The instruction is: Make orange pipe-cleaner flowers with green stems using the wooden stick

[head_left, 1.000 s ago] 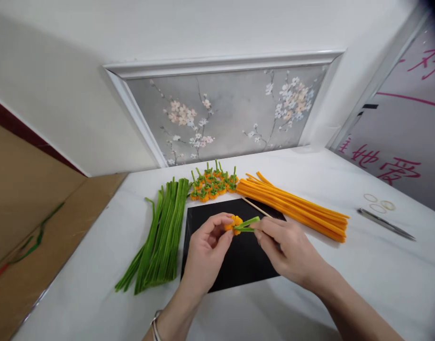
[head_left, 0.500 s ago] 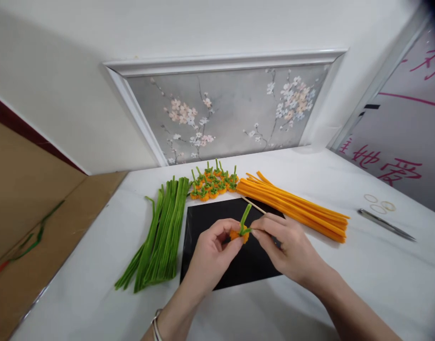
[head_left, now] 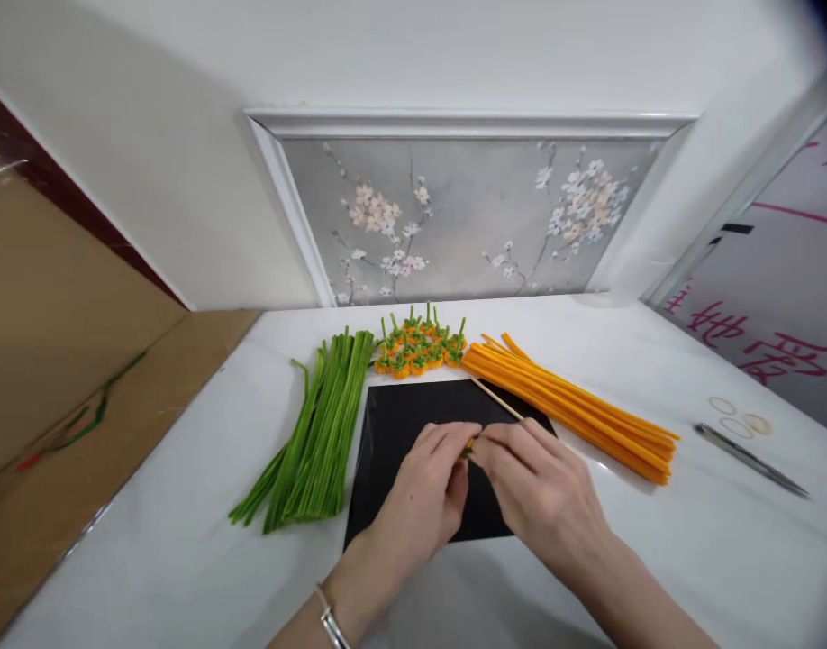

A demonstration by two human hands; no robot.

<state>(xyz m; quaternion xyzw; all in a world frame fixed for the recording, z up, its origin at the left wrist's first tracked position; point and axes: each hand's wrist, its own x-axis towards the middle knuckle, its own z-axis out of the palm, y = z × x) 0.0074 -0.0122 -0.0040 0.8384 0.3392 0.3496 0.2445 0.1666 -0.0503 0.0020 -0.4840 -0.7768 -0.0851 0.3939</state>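
While the left hand (head_left: 423,478) and right hand (head_left: 545,478) pinch the orange-and-green piece (head_left: 468,447) short of the black mat's (head_left: 400,419) far edge, their fingers (head_left: 454,436) hide its long axis and direction.

Wall (head_left: 184,117): pale under diffuse light
Tabletop (head_left: 190,505): bright, soft shadow below left hand (head_left: 420,491) and right hand (head_left: 545,482)
Cardboard (head_left: 55,261): dimmer, glare streak upper left
Pink lettering (head_left: 788,353): stretched, slightly blurred
Top right corner: dark

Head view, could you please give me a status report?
Left hand pinching orange piece, right hand at it. Piece mostly hidden. Stick beyond right hand.
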